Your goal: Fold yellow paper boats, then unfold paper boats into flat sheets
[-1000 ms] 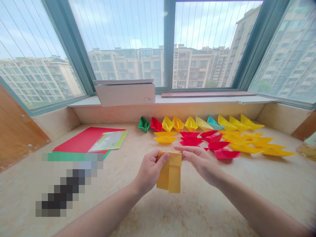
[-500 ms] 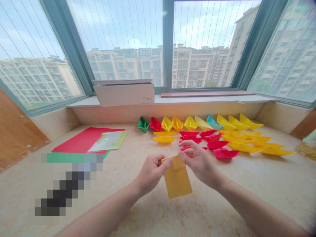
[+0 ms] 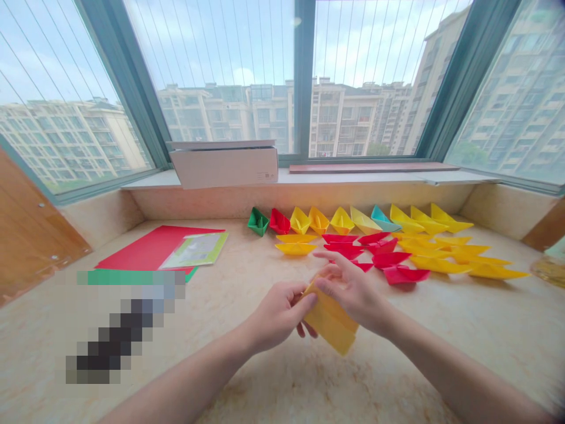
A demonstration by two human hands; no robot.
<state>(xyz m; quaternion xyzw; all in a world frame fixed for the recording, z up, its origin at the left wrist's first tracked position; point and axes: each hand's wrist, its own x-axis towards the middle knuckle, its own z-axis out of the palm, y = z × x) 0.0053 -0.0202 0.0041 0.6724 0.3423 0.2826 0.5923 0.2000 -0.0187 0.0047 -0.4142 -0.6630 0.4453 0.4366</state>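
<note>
A folded sheet of yellow paper (image 3: 332, 321) is held above the counter, tilted so its lower end points to the right. My left hand (image 3: 282, 312) pinches its upper left edge, thumb on the near face. At the top edge, my right hand (image 3: 348, 288) grips the paper between thumb and fingers, partly hiding the folds. Just beyond the hands stand red paper boats (image 3: 406, 275) and a yellow paper boat (image 3: 295, 248).
A back row holds a green boat (image 3: 258, 222), a blue boat (image 3: 383, 221) and several others. Red paper (image 3: 141, 244) and a clear packet (image 3: 194, 249) lie left, near a pixelated dark object (image 3: 115, 338). A white box (image 3: 225, 166) sits on the sill.
The yellow paper has been turned, its lower end swinging from straight down to the right. My right hand has moved from the paper's right edge onto its top.
</note>
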